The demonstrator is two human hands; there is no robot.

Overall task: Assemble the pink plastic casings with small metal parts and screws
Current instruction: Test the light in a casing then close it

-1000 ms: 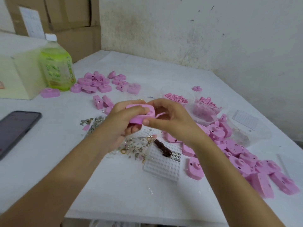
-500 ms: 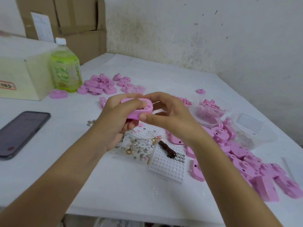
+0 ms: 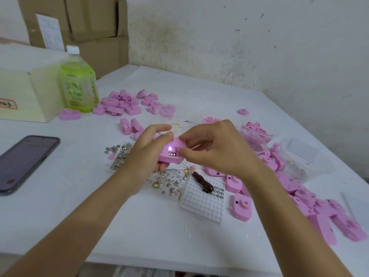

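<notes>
I hold one pink casing (image 3: 169, 153) above the table's middle, between both hands. My left hand (image 3: 147, 148) grips it from the left and below. My right hand (image 3: 213, 148) pinches its right end with thumb and fingers. A small light glows on the casing's near face, beside a row of metal contacts. Loose small metal parts (image 3: 119, 154) lie in a pile left of my hands, and more (image 3: 169, 182) are scattered beneath them. A brown-handled tool (image 3: 201, 181) rests on a white dimpled tray (image 3: 201, 202).
More pink casings lie in a heap on the right (image 3: 299, 194) and at the back left (image 3: 121, 102). A green bottle (image 3: 78, 82), a pale box (image 3: 28, 96) and a phone (image 3: 24, 160) occupy the left side. Clear bags of pink bits (image 3: 255, 134) sit behind my right hand.
Both hands have turned the casing so its near face shows, and a light now glows on it. The view has shifted slightly.
</notes>
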